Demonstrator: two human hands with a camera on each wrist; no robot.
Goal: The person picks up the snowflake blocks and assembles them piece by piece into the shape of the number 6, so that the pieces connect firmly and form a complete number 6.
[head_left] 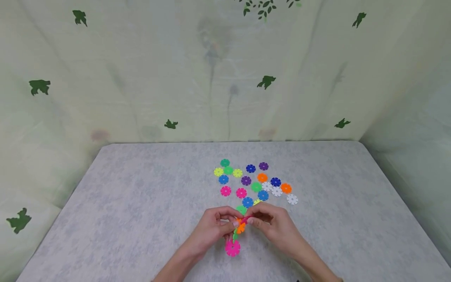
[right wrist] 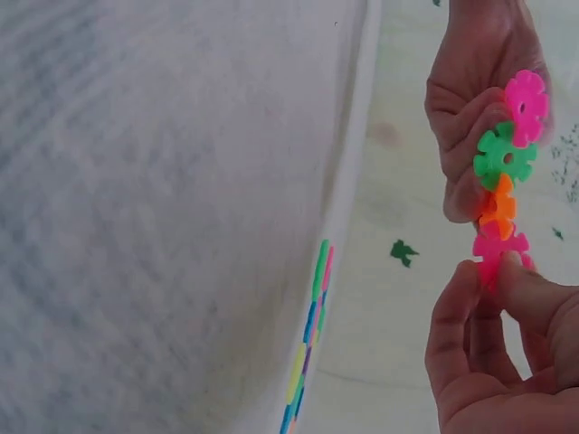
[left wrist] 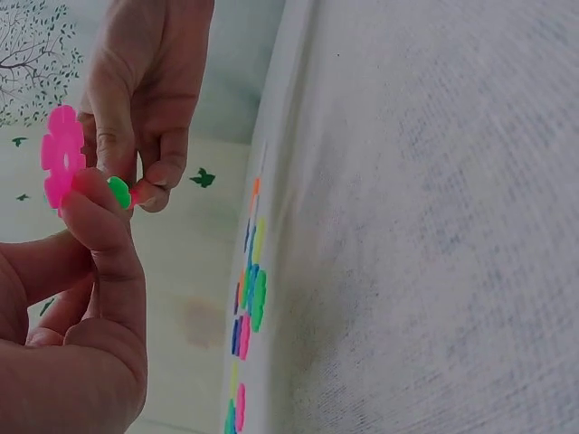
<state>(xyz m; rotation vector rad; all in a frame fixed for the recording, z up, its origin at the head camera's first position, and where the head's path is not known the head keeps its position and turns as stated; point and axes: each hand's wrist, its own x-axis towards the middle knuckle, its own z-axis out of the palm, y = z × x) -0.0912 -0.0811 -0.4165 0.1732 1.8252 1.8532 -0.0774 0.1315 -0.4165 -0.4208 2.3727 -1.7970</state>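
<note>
Low in the head view, both hands hold a short chain of notched plastic interlocking discs above the table. In the right wrist view the chain runs from a pink disc (right wrist: 526,107) through a green disc (right wrist: 505,156) and an orange disc (right wrist: 498,210) to a second pink disc (right wrist: 500,249). My left hand (head_left: 213,229) grips the chain around its green and orange discs, with the first pink disc (head_left: 233,248) hanging below. My right hand (head_left: 276,225) pinches the second pink disc between thumb and index finger, where it meets the orange one. Fingers partly hide these joints.
Beyond the hands, loose discs lie spread on the grey cloth-covered table (head_left: 141,203): several blue (head_left: 223,179), purple (head_left: 246,180), yellow (head_left: 237,172), white (head_left: 292,199), orange (head_left: 286,188), green and pink ones. A patterned cloth backdrop (head_left: 141,78) rises behind the table.
</note>
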